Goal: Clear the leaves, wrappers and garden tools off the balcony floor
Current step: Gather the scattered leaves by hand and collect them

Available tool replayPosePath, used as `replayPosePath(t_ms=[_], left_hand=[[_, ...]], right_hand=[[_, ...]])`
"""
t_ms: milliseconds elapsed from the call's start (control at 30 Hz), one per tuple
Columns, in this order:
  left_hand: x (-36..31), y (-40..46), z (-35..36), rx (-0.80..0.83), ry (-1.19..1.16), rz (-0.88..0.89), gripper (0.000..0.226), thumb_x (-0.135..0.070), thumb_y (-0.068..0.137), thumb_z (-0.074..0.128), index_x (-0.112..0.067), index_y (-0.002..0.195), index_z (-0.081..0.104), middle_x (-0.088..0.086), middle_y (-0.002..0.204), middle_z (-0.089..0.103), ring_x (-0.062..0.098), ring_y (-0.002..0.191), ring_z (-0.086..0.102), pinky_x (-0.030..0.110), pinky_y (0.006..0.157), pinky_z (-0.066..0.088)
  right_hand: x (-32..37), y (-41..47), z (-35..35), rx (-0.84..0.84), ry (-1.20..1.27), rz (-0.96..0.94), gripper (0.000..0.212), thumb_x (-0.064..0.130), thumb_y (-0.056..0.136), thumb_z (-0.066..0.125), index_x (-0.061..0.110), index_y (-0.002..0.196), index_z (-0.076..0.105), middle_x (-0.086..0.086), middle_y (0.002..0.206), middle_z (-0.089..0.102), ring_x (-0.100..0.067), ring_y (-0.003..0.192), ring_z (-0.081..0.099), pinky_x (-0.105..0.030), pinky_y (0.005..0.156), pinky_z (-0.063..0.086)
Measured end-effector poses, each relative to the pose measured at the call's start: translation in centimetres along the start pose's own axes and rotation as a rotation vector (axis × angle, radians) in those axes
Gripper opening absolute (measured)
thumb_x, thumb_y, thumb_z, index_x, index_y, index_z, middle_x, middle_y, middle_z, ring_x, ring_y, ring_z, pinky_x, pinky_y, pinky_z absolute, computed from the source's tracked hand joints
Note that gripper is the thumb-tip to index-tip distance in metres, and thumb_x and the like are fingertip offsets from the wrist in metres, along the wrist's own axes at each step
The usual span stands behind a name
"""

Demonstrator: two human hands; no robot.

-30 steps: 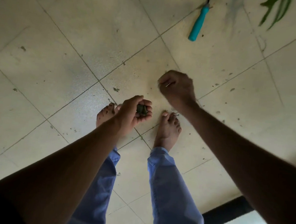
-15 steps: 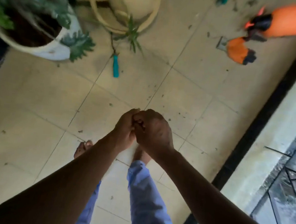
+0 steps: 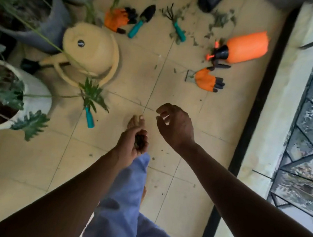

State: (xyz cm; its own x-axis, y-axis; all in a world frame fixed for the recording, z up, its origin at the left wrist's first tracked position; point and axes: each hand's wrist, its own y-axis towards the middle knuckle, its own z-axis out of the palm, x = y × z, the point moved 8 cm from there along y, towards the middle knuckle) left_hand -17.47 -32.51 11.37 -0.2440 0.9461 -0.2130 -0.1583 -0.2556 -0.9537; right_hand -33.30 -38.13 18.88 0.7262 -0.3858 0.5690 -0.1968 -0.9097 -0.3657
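My left hand [image 3: 130, 144] is cupped, fingers curled around a dark clump of leaf scraps [image 3: 139, 140]. My right hand [image 3: 174, 127] hovers beside it, fingers loosely spread, holding nothing. More leaves [image 3: 218, 20] litter the far floor among the trowel [image 3: 142, 21], hand rake [image 3: 174, 21] and orange gloves [image 3: 207, 81].

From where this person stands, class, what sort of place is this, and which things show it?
Probably a home balcony used for gardening: potted plants beside a yellow watering can, a trowel and hand rake on the tiled floor, and a metal railing along the edge.
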Motion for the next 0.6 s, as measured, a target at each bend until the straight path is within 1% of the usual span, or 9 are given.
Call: replayPosePath(t_ms=[100, 167, 233, 400, 500, 600], left_hand=[[-2.5, 1.8, 2.1, 0.006, 0.018, -0.019, 0.025, -0.028, 0.102, 0.057, -0.014, 0.082, 0.061, 0.004, 0.072, 0.058, 0.015, 0.061, 0.057, 0.026, 0.055, 0.046], [-4.1, 3.0, 3.6, 0.014, 0.000, -0.047, 0.022, -0.029, 0.101, 0.061, -0.015, 0.085, 0.061, 0.004, 0.073, 0.059, 0.015, 0.063, 0.056, 0.024, 0.051, 0.049], [-5.7, 4.2, 5.1, 0.015, -0.028, -0.068, 0.018, -0.029, 0.101, 0.062, -0.015, 0.089, 0.061, 0.004, 0.075, 0.059, 0.016, 0.066, 0.057, 0.024, 0.051, 0.052], [-9.7, 7.0, 9.3, 0.051, -0.032, -0.087, 0.031, -0.024, 0.103, 0.054, -0.010, 0.077, 0.063, 0.006, 0.069, 0.061, 0.015, 0.056, 0.061, 0.024, 0.049, 0.053], [-12.0, 9.3, 11.5, 0.065, -0.011, -0.089, 0.029, -0.024, 0.103, 0.055, -0.011, 0.078, 0.063, 0.005, 0.068, 0.062, 0.015, 0.057, 0.061, 0.026, 0.052, 0.053], [-13.6, 12.3, 13.4, 0.059, -0.023, -0.093, 0.029, -0.025, 0.103, 0.053, -0.012, 0.078, 0.062, 0.004, 0.068, 0.060, 0.016, 0.056, 0.059, 0.028, 0.056, 0.050]], right_hand=[[-1.7, 3.5, -1.6, -0.016, 0.010, 0.056, 0.016, 0.022, 0.089, 0.066, 0.027, 0.104, 0.070, 0.008, 0.094, 0.070, -0.011, 0.080, 0.066, -0.029, 0.072, 0.055], [-3.2, 5.6, -2.4, -0.009, 0.000, 0.103, 0.017, 0.021, 0.089, 0.066, 0.026, 0.105, 0.070, 0.007, 0.096, 0.070, -0.013, 0.081, 0.067, -0.029, 0.073, 0.055], [-4.8, 7.6, -2.9, 0.005, -0.026, 0.146, 0.017, 0.019, 0.090, 0.065, 0.023, 0.106, 0.070, 0.004, 0.098, 0.071, -0.014, 0.084, 0.068, -0.029, 0.074, 0.055], [-8.9, 12.5, -3.8, 0.082, -0.143, 0.231, 0.017, 0.022, 0.092, 0.063, 0.025, 0.108, 0.069, 0.004, 0.103, 0.071, -0.016, 0.090, 0.068, -0.031, 0.076, 0.056], [-12.2, 16.4, -4.0, 0.094, -0.180, 0.297, 0.018, 0.026, 0.094, 0.062, 0.027, 0.111, 0.069, 0.004, 0.105, 0.071, -0.019, 0.095, 0.067, -0.031, 0.077, 0.055], [-15.9, 20.4, -3.7, 0.099, -0.160, 0.374, 0.017, 0.029, 0.092, 0.064, 0.028, 0.108, 0.069, 0.003, 0.104, 0.072, -0.024, 0.099, 0.067, -0.030, 0.077, 0.050]])
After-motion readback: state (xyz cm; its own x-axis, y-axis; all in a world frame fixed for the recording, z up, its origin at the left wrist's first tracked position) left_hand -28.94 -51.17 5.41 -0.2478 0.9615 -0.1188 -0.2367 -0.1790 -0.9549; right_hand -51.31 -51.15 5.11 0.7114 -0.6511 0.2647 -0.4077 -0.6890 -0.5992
